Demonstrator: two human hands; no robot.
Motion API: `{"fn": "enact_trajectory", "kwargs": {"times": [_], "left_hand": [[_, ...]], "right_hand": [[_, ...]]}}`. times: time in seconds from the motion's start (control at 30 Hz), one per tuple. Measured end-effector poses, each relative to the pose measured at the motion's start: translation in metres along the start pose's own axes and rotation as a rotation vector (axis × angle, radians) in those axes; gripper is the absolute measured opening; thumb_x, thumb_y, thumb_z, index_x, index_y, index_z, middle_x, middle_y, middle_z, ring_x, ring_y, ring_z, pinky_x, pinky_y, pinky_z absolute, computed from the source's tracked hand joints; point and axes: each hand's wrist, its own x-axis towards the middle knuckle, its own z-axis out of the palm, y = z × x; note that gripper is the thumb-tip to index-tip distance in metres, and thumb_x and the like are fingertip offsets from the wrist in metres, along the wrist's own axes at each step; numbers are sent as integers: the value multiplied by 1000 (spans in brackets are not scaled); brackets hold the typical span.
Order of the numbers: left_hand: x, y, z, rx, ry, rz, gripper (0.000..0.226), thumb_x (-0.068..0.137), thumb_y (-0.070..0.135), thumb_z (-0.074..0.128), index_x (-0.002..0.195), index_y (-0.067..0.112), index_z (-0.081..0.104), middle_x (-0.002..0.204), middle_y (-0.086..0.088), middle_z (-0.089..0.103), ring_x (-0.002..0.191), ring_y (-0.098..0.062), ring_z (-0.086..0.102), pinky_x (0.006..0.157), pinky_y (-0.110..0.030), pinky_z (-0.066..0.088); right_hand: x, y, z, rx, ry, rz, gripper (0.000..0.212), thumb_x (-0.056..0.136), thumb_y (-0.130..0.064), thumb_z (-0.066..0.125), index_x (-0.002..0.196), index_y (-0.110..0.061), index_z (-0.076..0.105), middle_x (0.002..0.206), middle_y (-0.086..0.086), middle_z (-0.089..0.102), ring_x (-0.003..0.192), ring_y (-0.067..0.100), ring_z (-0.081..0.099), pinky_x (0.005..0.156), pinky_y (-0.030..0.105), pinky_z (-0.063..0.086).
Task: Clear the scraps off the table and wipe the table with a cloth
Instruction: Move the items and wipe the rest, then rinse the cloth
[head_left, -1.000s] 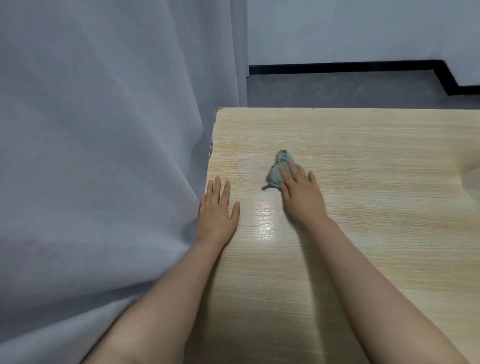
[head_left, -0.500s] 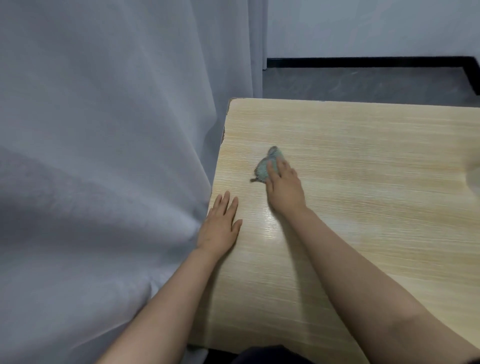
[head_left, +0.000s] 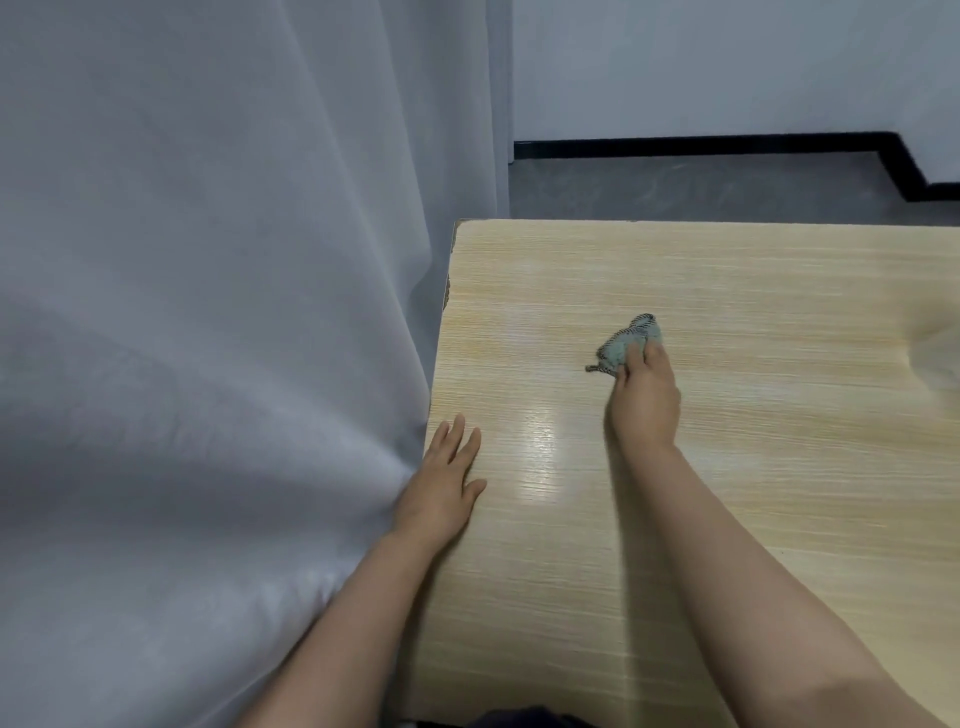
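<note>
- Right hand (head_left: 644, 397) is pinching the bunched cloth (head_left: 626, 345) w/ a closed grip, fingers curled over it, pressing it onto the worktop (head_left: 753, 467) approx mid-surface, toward the far side.
- Left hand (head_left: 441, 486) is lying flat at the worktop's left edge, fingers spread, holding nothing, right beside the curtain (head_left: 208, 312).
- Step in hand: wiping, by the look of it; no scraps are showing on the visible worktop, so clearing seems done.
- Next move probably calls for steady downward pressure and overlapping strokes toward the unwiped right side & near edge.
- No brands, labels or readable writing are showing anywhere.
</note>
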Motion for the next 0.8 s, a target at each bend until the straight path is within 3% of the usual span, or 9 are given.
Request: {"fn": "enact_trajectory", "kwargs": {"times": [0.1, 0.23, 0.3, 0.37, 0.5, 0.57, 0.67, 0.8], "left_hand": [[1, 1, 2, -13, 14, -4, 61, 99, 29, 42, 150, 24, 9, 157, 8, -10, 144, -10, -12, 114, -22, 2], [0, 1, 8, 2, 39, -6, 60, 99, 27, 40, 151, 22, 9, 158, 4, -9, 145, -13, -13, 118, -28, 1], [0, 1, 10, 4, 51, -9, 60, 100, 27, 39, 151, 22, 8, 158, 4, -11, 145, -13, -14, 119, -30, 3], [0, 1, 11, 13, 53, -7, 60, 100, 27, 38, 151, 22, 7, 157, 5, -12, 144, -13, -14, 119, -30, 1], [-2, 3, 12, -24, 49, -23, 60, 100, 25, 37, 151, 23, 5, 156, 7, -16, 144, -12, -16, 118, -29, -4], [-2, 3, 13, -20, 62, -19, 60, 101, 25, 36, 151, 23, 4, 154, 9, -19, 144, -13, -17, 116, -28, -7], [-1, 2, 13, -12, 65, -16, 60, 100, 24, 36, 151, 22, 3, 156, 5, -17, 144, -13, -18, 114, -27, -8], [0, 1, 14, -3, 72, -13, 60, 100, 24, 37, 151, 22, 5, 156, 5, -16, 144, -13, -17, 115, -27, -8]], "right_hand": [[-5, -42, 25, 22, -95, -97, 42, 100, -17, 36, 142, -11, 39, 154, 11, 25, 142, 24, 20, 114, 36, 18], [-22, -87, 47, -48, -297, -530, 43, 100, -17, 39, 143, -15, 37, 154, 9, 24, 143, 26, 20, 114, 41, 21], [-18, -85, 48, -82, -336, -662, 43, 100, -18, 39, 143, -15, 37, 154, 8, 26, 142, 27, 23, 114, 40, 24], [-8, -71, 42, -123, -254, -603, 45, 99, -14, 40, 144, -14, 36, 153, 8, 28, 140, 28, 25, 114, 37, 23], [1, -33, 19, -125, 17, -33, 55, 92, 1, 40, 145, -7, 29, 154, 13, 23, 143, 28, 18, 113, 41, 24], [-1, -30, 17, -110, 48, 106, 59, 90, 5, 38, 146, -5, 24, 156, 14, 17, 144, 27, 12, 114, 42, 21], [-1, -57, 33, -108, -7, 6, 58, 93, 6, 35, 148, -5, 19, 156, 17, 11, 144, 29, 10, 116, 36, 9], [-5, -116, 64, -87, -275, -372, 53, 98, -8, 35, 149, -11, 20, 157, 13, 10, 144, 28, 11, 115, 33, 10]]}}
